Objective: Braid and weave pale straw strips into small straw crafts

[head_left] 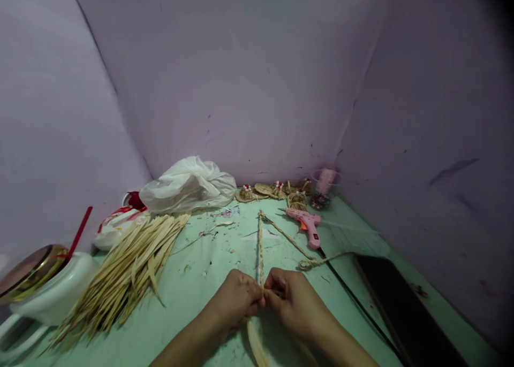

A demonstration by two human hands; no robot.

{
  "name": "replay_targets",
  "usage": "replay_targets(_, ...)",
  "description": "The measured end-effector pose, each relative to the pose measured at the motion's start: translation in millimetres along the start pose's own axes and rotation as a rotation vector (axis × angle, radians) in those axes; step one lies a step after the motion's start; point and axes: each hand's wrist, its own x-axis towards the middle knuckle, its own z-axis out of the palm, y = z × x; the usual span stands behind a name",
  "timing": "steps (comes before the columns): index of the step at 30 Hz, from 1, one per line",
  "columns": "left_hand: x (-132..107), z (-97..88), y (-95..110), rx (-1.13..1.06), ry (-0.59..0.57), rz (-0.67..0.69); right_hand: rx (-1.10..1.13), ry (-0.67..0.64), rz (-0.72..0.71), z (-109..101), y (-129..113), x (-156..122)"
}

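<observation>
A thin braid of dried straw-like strips (261,244) runs from a small fixing point at the middle of the table down to my hands. My left hand (239,297) is closed, pinching the braid's lower end. Against it, my right hand (291,300) is closed too, with its thumb and finger on the same strips. A loose pale strip (256,343) hangs below my hands toward the table's front. From the top of the taut braid, a finished length of braid (289,236) trails right to a knotted loop (311,262).
A bundle of dried strips (128,270) lies left, by a white mug-like container (60,287). A pink glue gun (307,225) with black cord and a dark flat object (401,308) lie right. A white plastic bag (190,185) and woven slippers (273,190) sit at the back.
</observation>
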Motion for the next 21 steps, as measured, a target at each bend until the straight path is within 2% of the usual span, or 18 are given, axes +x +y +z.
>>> replay_targets(4,1,4.1,0,0.019,0.033,0.017,-0.227,0.038,-0.02,-4,-14,-10)
replay_targets(9,-2,10.6,3,-0.001,0.102,0.048,-0.542,0.141,0.047,-2,-28,-18)
replay_targets(12,-3,12.2,3,-0.033,0.092,0.049,-0.666,0.095,0.076,6,-34,-22)
replay_targets(15,-3,9.0,0,-0.082,0.075,-0.001,-0.758,0.014,0.029,18,-35,-25)
replay_targets(18,-1,2.0,-4,-0.092,0.015,0.022,-0.786,0.001,-0.04,23,-33,-27)
replay_targets(21,0,-5.6,-4,-0.075,-0.011,0.046,-0.577,0.027,-0.113,12,-31,-26)
